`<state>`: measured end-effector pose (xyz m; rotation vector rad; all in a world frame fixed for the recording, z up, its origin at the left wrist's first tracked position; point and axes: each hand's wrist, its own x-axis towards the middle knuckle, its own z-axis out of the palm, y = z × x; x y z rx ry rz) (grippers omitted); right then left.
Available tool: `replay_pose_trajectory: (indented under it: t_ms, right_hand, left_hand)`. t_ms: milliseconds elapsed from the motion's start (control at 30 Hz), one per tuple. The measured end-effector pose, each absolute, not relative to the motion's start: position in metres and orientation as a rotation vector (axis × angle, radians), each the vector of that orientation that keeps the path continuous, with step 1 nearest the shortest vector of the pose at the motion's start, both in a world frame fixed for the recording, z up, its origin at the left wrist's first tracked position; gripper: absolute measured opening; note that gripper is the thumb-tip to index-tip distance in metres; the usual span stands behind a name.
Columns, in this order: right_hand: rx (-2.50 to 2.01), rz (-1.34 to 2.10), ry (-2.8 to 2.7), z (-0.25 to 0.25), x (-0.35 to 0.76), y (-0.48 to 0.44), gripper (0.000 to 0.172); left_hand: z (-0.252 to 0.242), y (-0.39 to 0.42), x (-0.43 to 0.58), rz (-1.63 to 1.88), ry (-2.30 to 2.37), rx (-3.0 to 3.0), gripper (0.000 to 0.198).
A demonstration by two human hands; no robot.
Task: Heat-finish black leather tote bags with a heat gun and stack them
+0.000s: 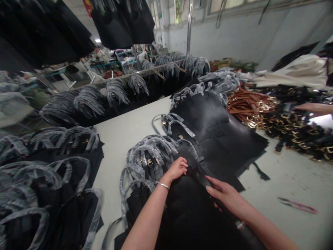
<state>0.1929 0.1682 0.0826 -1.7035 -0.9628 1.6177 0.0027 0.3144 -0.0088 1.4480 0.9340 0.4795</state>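
Observation:
A black leather bag [192, 211] lies in front of me over a pile of similar bags. My left hand [179, 167] is closed at its upper edge, fingers curled; a bracelet is on that wrist. My right hand [221, 192] grips the bag's right side, with the thumb on top and some fingers hidden beneath the leather. Left of my hands, bag handles [153, 146] wrapped in clear plastic stick up, with small gold clasps among them. Beyond, more black bags [215, 132] lie flat in an overlapping stack.
Pink-handled thread snips [298, 205] lie on the pale table [283, 177] at right. Brown straps [244, 104] and black straps with gold buckles [293, 128] are heaped behind, near another person's hand [316, 108]. More wrapped-handle bags [52, 187] fill the left; a rack [156, 71] holds others.

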Motion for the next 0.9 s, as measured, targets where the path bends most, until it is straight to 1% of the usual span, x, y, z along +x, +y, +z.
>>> replay_pose_trajectory:
  t_ms: [167, 233, 367, 567, 700, 900]
  right_hand:
    - [-1.683, 1.596, -0.967, 0.088, 0.186, 0.2, 0.063]
    - [-1.683, 1.593, -0.949, 0.092, 0.186, 0.204, 0.063]
    - [-1.686, 1.691, -0.96, 0.093, 0.185, 0.201, 0.065]
    - [-1.706, 1.547, -0.935, 0.096, 0.187, 0.204, 0.061]
    - [-1.716, 1.664, -0.999, 0.091, 0.189, 0.201, 0.063]
    - [-1.738, 1.536, -1.071, 0.093, 0.181, 0.204, 0.06]
  left_hand:
    - [-0.017, 0.316, 0.001, 0.518, 0.869, 1.337, 0.031]
    - [-0.017, 0.317, 0.0, 0.532, 0.863, 1.303, 0.03]
    - [-0.016, 0.317, 0.0, 0.544, 0.852, 1.239, 0.028]
    - [-0.014, 0.316, 0.0, 0.549, 0.856, 1.145, 0.029]
    - [-0.013, 0.318, 0.001, 0.539, 0.873, 1.116, 0.029]
    - [-0.009, 0.322, 0.002, 0.522, 0.893, 1.028, 0.025]
